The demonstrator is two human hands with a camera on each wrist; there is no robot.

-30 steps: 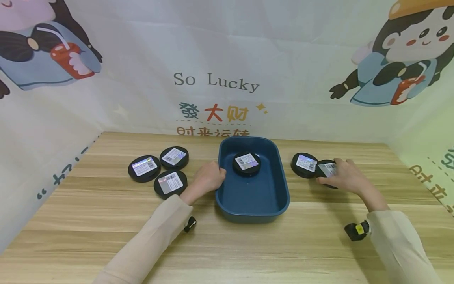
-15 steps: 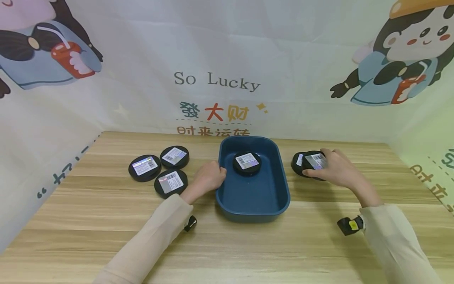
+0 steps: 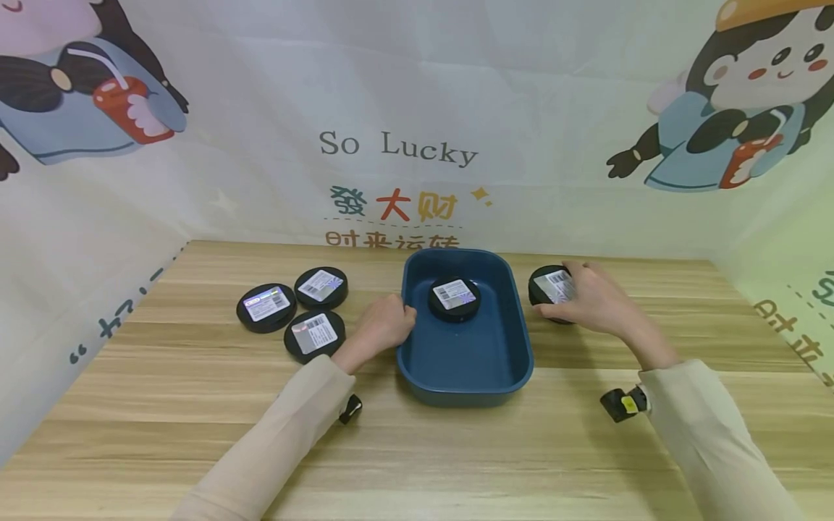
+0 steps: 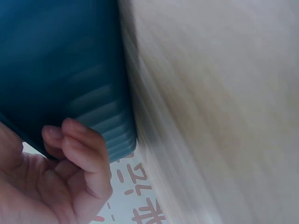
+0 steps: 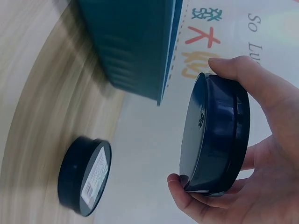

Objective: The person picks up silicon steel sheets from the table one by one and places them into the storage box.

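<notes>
My right hand (image 3: 596, 297) grips a flat round black jar (image 5: 217, 135) by its side, thumb and fingers on opposite edges. The jar is held clear of the table, just right of the blue plastic bin (image 3: 464, 362). Below it, a second black jar (image 5: 84, 176) with a barcode label sits on the table, hidden in the head view. My left hand (image 3: 383, 323) holds the bin's left wall at the rim, its fingers (image 4: 84, 149) curled against the outside. One labelled jar (image 3: 454, 298) lies inside the bin, toward the back.
Left of the bin, a cluster of black jars (image 3: 315, 336) lies on the wooden table (image 3: 456, 463), labels up. A printed cloth backdrop (image 3: 404, 87) stands behind the table and along both sides.
My right hand has lifted the nearer right-hand jar and carried it left, over the other jar, toward the bin. My left hand stays on the bin's rim.
</notes>
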